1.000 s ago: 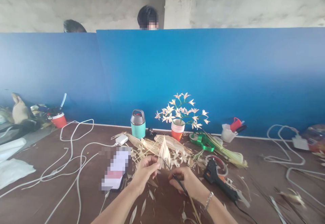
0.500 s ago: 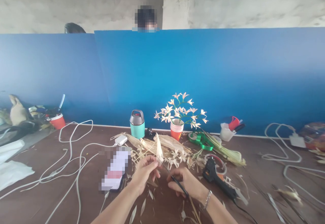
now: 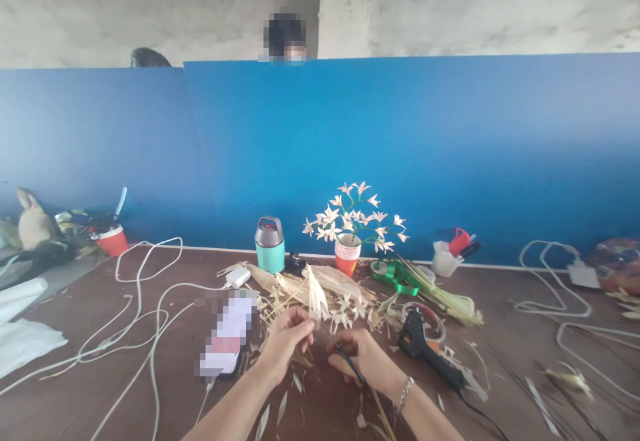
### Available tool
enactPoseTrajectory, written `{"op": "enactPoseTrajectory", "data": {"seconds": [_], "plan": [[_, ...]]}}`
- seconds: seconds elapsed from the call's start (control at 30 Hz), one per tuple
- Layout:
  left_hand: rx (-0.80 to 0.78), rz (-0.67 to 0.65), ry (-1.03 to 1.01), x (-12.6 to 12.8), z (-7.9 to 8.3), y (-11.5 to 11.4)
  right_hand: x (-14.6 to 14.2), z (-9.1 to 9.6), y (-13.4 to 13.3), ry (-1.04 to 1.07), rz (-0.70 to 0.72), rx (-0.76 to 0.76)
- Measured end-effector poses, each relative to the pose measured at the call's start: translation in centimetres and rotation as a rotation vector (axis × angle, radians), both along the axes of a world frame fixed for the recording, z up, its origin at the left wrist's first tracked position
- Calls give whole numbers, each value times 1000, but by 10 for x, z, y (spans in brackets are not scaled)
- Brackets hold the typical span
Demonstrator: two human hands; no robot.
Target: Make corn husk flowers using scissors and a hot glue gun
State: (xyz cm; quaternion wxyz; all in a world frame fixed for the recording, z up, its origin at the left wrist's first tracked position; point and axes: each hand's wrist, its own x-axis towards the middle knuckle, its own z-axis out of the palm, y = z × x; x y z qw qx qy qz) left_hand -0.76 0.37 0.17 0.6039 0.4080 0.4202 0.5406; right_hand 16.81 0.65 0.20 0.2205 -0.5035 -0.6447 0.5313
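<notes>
Pinched between the thumb and fingers of my left hand (image 3: 289, 335) is a pale dried husk piece (image 3: 317, 297), its broad end pointing up. My right hand (image 3: 361, 355) is closed round a slim black tool (image 3: 349, 361) with a thin tip, which points at the base of the husk. Whether the tip touches it I cannot tell. Just behind my hands lies a heap of dried husks (image 3: 345, 283) with small cut petal shapes (image 3: 345, 311). A red-and-white paper cup stack (image 3: 347, 257) holds a spray of pale flowers (image 3: 356, 217).
To the right lie a black glue gun (image 3: 430, 354), green ribbon (image 3: 403, 279) and a stalk bundle (image 3: 445, 299). Left are a phone (image 3: 227, 337), white cables (image 3: 157, 334) and a turquoise flask (image 3: 270, 244). A blue partition (image 3: 250, 147) stands behind; a person's head shows above it.
The husk piece in my left hand has turned and now shows a wider face. Both hands have stayed almost in place, my right hand shifting slightly left with the black tool.
</notes>
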Motion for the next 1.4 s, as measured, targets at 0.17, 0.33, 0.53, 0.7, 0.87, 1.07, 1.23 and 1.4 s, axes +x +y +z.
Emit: {"op": "enactPoseTrajectory", "data": {"seconds": [0.17,0.33,0.53,0.7,0.87,1.07,1.23,1.4], "plan": [[-21,3,-45,1,1,-1,0,-3,2,23,-5,-5],[-29,37,3,2,3,-2,0,-3,1,38,39,52],[-19,49,75,3,4,-2,1,-10,2,67,60,115],[-38,50,118,4,2,-3,3,-14,3,80,88,133],[-33,23,67,4,2,-4,3,-11,3,63,111,187],[-62,18,18,4,6,-5,2,-7,1,57,93,177],[-75,11,4,3,6,-5,2,-8,1,11,78,213],[-71,-7,4,3,5,-4,3,-9,2,-4,88,235]]}}
